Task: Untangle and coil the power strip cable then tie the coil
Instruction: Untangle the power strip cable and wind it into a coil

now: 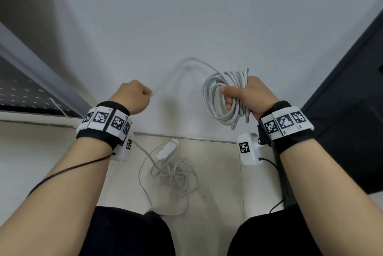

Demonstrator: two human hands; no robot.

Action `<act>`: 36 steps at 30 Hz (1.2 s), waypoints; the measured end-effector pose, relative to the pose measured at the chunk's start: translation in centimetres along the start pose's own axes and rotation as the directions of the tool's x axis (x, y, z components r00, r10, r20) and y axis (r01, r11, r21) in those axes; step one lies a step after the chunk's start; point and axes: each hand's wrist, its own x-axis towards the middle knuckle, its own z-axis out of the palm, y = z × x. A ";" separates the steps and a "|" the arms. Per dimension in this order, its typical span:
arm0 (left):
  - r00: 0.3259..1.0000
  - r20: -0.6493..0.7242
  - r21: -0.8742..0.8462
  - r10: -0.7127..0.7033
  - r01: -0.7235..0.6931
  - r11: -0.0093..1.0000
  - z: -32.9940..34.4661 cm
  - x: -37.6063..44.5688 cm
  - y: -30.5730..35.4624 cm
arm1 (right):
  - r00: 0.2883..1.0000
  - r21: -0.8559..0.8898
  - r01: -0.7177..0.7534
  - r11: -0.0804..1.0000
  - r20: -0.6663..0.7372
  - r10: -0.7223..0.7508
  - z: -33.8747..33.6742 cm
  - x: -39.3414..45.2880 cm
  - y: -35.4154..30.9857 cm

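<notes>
My right hand [251,97] grips a coil of grey-white cable [215,98] made of several loops, held upright in front of the wall. From the coil a blurred strand of cable [186,65] arches up and left to my left hand [132,96], whose curled fingers hold it. Below, on the tiled floor, lies the white power strip [167,149] with a loose tangle of cable [174,175] beside it. One strand runs from the tangle up toward my left wrist.
A white wall fills the background. A dark door or cabinet [352,110] stands at the right, a grey frame with a perforated panel [24,90] at the left. My dark-trousered knees sit at the bottom edge. Both wrists wear marker bands with white sensor boxes.
</notes>
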 end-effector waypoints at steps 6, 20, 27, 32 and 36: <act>0.840 0.524 0.076 0.141 -0.211 0.975 -0.2 -2.5 3.7 | 1.000 -0.129 0.028 0.991 0.005 -0.028 0.8 0.1 -0.2; 0.853 0.142 -0.583 0.502 -0.338 0.739 2.4 -3.1 5.6 | 0.905 -0.171 0.134 0.976 0.422 -0.051 4.3 -0.3 0.6; 0.873 -0.009 -0.584 0.487 -0.400 0.706 2.5 -3.6 6.4 | 0.943 -0.113 0.071 0.991 0.331 -0.030 3.5 0.4 1.1; 0.868 -0.024 -0.572 0.496 -0.419 0.705 3.0 -3.2 6.1 | 0.947 -0.113 0.024 0.993 0.320 0.013 2.2 0.5 0.8; 0.913 -0.175 -0.479 0.368 -0.405 0.778 3.9 -1.9 3.8 | 0.960 -0.016 0.051 0.999 0.277 -0.045 1.3 0.3 0.1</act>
